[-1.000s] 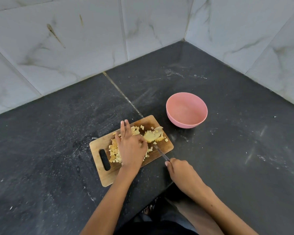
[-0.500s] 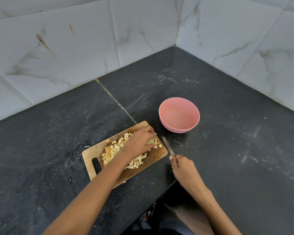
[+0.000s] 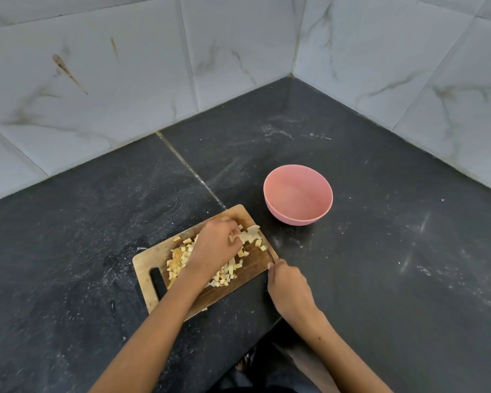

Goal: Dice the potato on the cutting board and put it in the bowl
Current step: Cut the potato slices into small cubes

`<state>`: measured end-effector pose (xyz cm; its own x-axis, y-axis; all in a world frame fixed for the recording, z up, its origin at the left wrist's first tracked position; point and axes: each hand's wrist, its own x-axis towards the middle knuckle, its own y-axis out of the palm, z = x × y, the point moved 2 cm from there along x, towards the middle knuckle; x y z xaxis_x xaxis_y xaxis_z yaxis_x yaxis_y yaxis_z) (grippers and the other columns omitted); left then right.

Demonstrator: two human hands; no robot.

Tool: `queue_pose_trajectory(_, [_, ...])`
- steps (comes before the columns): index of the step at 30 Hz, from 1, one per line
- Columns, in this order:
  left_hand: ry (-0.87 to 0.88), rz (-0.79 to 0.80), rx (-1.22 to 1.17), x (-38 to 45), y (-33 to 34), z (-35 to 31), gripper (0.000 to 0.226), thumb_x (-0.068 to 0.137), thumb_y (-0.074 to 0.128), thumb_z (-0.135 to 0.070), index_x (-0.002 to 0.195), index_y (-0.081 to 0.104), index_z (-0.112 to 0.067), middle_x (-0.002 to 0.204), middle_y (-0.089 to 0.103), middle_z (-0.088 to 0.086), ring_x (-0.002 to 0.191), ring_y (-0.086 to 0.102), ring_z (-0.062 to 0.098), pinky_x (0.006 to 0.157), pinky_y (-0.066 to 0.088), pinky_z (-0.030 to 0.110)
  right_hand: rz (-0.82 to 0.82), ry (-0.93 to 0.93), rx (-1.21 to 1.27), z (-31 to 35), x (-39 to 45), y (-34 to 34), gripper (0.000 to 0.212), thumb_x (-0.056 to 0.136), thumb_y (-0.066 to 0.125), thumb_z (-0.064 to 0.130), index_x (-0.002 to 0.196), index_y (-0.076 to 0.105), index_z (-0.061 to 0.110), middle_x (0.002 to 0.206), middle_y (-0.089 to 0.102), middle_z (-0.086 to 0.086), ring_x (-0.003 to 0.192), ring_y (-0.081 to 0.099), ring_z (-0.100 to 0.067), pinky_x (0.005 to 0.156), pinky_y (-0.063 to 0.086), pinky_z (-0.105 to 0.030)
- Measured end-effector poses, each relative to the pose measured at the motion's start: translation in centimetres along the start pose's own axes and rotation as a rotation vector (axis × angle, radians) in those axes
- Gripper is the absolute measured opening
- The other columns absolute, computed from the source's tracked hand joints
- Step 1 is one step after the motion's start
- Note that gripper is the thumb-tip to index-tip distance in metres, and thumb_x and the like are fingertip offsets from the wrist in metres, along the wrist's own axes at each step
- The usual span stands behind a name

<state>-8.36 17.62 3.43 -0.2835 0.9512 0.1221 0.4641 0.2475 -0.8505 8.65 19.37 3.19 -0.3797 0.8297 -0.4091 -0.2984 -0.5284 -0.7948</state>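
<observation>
While pale yellow potato [image 3: 207, 265] cubes lie scattered on the cutting board [image 3: 153, 259], left hand [image 3: 216, 248] grip curls onto an uncut chunk at its fingertips. Right hand [image 3: 289, 287] grip apparently clamps the knife [image 3: 270, 254], blade beside that chunk. Pink bowl [image 3: 298, 194] beyond, on the table [image 3: 380, 265].

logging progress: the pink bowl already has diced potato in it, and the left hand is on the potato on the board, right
Not quite: the head view shows the pink bowl empty. The diced potato all lies on the cutting board, where the left hand is on it.
</observation>
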Motion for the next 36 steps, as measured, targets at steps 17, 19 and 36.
queue_pose_trajectory(17, [-0.062, -0.137, -0.18, -2.4, -1.5, 1.6, 0.02, 0.083, 0.068, -0.003, 0.096, 0.075, -0.015, 0.094, 0.072, -0.005, 0.08, 0.061, -0.002, 0.075, 0.039, -0.002, 0.003, -0.062, -0.164, 1.3, 1.6, -0.8, 0.038, 0.105, 0.027, 0.032, 0.126, 0.047, 0.008, 0.109, 0.063, -0.011, 0.096, 0.065, -0.026, 0.078, 0.054, -0.035])
queue_pose_trajectory(19, [-0.064, -0.153, -0.198, -2.4, -1.4, 1.6, 0.021, 0.083, 0.069, -0.003, 0.098, 0.074, -0.016, 0.094, 0.071, -0.007, 0.079, 0.059, -0.006, 0.077, 0.038, -0.003, 0.012, -0.028, -0.183, 1.3, 2.1, -0.9, 0.039, 0.105, 0.026, 0.031, 0.13, 0.045, 0.007, 0.111, 0.063, -0.012, 0.098, 0.065, -0.026, 0.08, 0.054, -0.034])
queue_pose_trajectory(36, [0.025, 0.052, -0.074, 1.3, 0.4, 2.3, 0.039, 0.095, 0.049, -0.002, 0.131, 0.056, -0.015, 0.147, 0.042, 0.0, 0.129, 0.047, 0.016, 0.109, 0.038, 0.032, 0.066, -0.088, -0.218, 2.8, 2.2, 0.0, 0.032, 0.104, 0.033, 0.023, 0.127, 0.049, 0.008, 0.109, 0.063, -0.009, 0.096, 0.066, -0.024, 0.083, 0.055, -0.036])
